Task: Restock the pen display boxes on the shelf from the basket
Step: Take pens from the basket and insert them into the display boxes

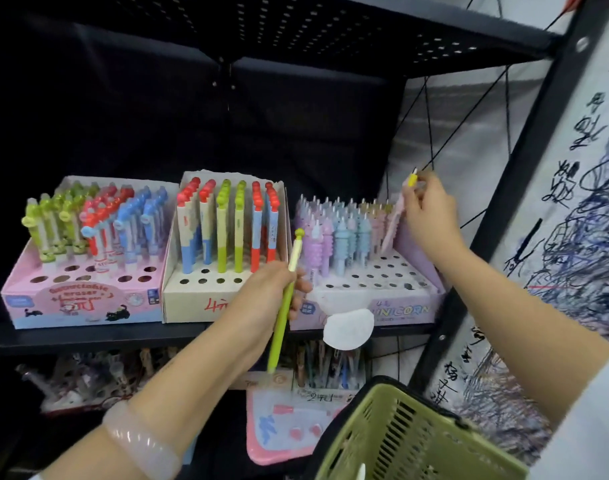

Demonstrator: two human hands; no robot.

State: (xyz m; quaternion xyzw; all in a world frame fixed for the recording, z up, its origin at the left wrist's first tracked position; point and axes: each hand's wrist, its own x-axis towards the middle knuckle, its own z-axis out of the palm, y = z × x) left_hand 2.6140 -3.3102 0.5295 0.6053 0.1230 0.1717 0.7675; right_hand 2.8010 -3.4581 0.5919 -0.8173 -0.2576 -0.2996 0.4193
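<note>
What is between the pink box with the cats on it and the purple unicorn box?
In the head view, a cream cardboard display box stands between the pink eraser box and the purple unicorn box, holding upright red, green and blue pens.

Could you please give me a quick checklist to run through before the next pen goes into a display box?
1. Right hand grip on the pale pink ridged pen: ok.
2. Pink pen over the lilac unicorn display box: ok.
3. Free holes in that box's front rows: ok.
4. Left hand grip on the lime green pen: ok.
5. Pink pen tip in a hole: cannot tell.
</note>
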